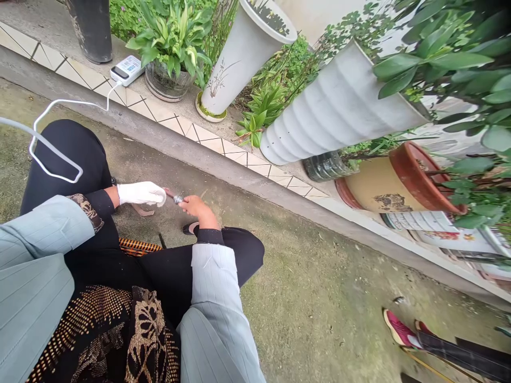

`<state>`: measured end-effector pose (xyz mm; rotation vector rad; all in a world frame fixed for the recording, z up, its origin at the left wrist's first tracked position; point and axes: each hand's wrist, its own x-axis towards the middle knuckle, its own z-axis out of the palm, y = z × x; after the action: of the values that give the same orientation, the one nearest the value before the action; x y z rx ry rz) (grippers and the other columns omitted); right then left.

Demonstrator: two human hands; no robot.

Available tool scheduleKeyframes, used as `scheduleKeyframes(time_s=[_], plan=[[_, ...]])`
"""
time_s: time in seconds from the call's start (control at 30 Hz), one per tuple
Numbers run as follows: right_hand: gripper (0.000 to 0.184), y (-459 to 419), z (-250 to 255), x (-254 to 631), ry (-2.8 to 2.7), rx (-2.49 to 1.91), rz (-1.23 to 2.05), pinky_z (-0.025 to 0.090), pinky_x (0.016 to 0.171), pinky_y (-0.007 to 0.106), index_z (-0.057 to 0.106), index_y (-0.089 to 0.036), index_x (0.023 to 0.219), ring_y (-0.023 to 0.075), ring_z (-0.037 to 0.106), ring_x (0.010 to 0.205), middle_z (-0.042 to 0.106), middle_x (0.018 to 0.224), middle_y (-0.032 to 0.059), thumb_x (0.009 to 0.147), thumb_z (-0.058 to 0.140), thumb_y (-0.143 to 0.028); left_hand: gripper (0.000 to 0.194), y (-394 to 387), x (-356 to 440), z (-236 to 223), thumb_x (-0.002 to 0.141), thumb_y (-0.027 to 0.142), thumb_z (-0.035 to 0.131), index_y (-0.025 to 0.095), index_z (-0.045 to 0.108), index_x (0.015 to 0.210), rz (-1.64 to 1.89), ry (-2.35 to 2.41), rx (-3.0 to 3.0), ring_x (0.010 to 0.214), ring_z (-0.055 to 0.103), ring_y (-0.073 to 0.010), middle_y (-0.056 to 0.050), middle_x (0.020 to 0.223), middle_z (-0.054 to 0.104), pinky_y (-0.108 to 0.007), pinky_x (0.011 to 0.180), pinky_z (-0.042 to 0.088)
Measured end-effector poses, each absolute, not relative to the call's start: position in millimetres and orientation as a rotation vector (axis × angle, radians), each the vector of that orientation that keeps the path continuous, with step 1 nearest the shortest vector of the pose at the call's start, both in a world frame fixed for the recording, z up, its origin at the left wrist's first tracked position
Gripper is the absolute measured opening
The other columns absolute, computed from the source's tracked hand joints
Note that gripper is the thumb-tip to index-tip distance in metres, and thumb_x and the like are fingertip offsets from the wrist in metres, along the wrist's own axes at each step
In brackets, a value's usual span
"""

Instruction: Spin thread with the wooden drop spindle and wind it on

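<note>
My left hand [142,193], in a white glove, closes on one end of a short brown stick-like piece [170,192]. A silvery band [178,199], which looks like wound wire, wraps its other end. My bare right hand [195,205] is closed around that silvery end, its fingertips partly hidden. Just below the gloved hand is a flat tan curved strip [144,211]; whether it joins the brown piece I cannot tell. Both hands are low between my knees, above the concrete ground [311,298].
A tiled ledge [179,123] runs diagonally ahead, bearing a white tapered pot [239,64], a ribbed grey planter [331,106] and a tan pot [373,183]. A white power bank [126,70] trails a cable [74,101] over my left knee. Another person's red shoe [399,327] is lower right.
</note>
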<state>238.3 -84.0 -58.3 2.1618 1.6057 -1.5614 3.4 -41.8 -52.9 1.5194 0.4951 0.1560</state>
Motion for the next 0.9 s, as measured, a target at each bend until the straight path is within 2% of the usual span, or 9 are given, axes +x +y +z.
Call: scheduleKeyframes(time_s=[0.1,0.23,0.43,0.53,0.63,0.7,0.77,0.83,0.9], plan=[[0.017,-90,-51,234,1.54,1.849,-1.696,0.032,0.046,0.021,0.059,-0.016,0.061,0.0069,0.043,0.043,0.054,0.05,-0.0026,0.071,0.071,-0.022,0.033,-40,2,-54,0.081,0.043,0.057,0.012,0.061,0.072,0.202,0.524,1.591,0.056,0.044,-0.0096,-0.003,0.066,0.057,-0.02,0.053,0.036],[0.018,-93,-41,234,1.558,1.405,-1.96,0.034,0.049,0.021,0.063,-0.015,0.069,0.0052,0.042,0.045,0.056,0.054,-0.0041,0.069,0.072,-0.03,0.031,-36,1,-54,0.081,0.042,0.056,0.012,0.063,0.074,0.242,0.595,1.684,0.058,0.047,-0.01,-0.003,0.07,0.06,-0.019,0.054,0.037],[0.027,-97,-30,234,1.651,1.186,-2.184,0.032,0.049,0.02,0.062,-0.013,0.073,0.0044,0.04,0.048,0.054,0.059,-0.0044,0.068,0.071,-0.038,0.029,-31,0,-63,0.083,0.039,0.055,0.011,0.061,0.076,0.25,0.597,1.653,0.054,0.044,-0.0085,-0.003,0.068,0.058,-0.018,0.051,0.035],[0.028,-99,-23,235,1.804,1.249,-2.329,0.032,0.049,0.02,0.062,-0.013,0.076,0.0049,0.04,0.049,0.052,0.06,-0.0039,0.071,0.069,-0.039,0.031,-32,3,-72,0.083,0.042,0.055,0.011,0.061,0.077,0.249,0.592,1.594,0.05,0.041,-0.0077,-0.002,0.064,0.055,-0.019,0.048,0.034],[0.029,-95,-26,239,1.996,1.806,-2.476,0.033,0.051,0.02,0.056,-0.015,0.074,0.0054,0.04,0.051,0.05,0.063,-0.0035,0.076,0.063,-0.043,0.036,-38,5,-78,0.085,0.046,0.054,0.012,0.061,0.076,0.245,0.548,1.566,0.049,0.041,-0.0083,-0.002,0.062,0.055,-0.02,0.048,0.034],[0.026,-89,-33,242,1.957,2.336,-2.287,0.033,0.05,0.02,0.053,-0.016,0.073,0.006,0.04,0.051,0.049,0.064,-0.0033,0.079,0.058,-0.041,0.039,-42,6,-77,0.086,0.049,0.053,0.012,0.061,0.077,0.189,0.506,1.552,0.047,0.041,-0.0088,-0.001,0.058,0.052,-0.02,0.046,0.033],[0.02,-85,-42,243,1.842,2.569,-1.848,0.032,0.05,0.021,0.055,-0.017,0.074,0.0071,0.041,0.051,0.05,0.063,-0.0028,0.081,0.056,-0.036,0.04,-46,6,-72,0.086,0.05,0.052,0.012,0.062,0.08,0.122,0.476,1.529,0.045,0.04,-0.0092,0.0,0.054,0.049,-0.021,0.044,0.032],[0.014,-84,-50,242,1.734,2.425,-1.525,0.032,0.05,0.022,0.058,-0.016,0.075,0.008,0.043,0.051,0.053,0.061,-0.0021,0.08,0.057,-0.029,0.038,-47,6,-67,0.085,0.049,0.054,0.012,0.062,0.079,0.12,0.481,1.528,0.046,0.04,-0.009,-0.001,0.056,0.051,-0.02,0.045,0.032],[0.009,-87,-53,237,1.641,2.08,-1.539,0.032,0.05,0.022,0.061,-0.015,0.073,0.0086,0.044,0.05,0.055,0.058,-0.0015,0.076,0.061,-0.024,0.035,-46,6,-63,0.084,0.046,0.056,0.012,0.06,0.074,0.164,0.507,1.559,0.049,0.041,-0.0085,-0.002,0.062,0.054,-0.02,0.048,0.034]])
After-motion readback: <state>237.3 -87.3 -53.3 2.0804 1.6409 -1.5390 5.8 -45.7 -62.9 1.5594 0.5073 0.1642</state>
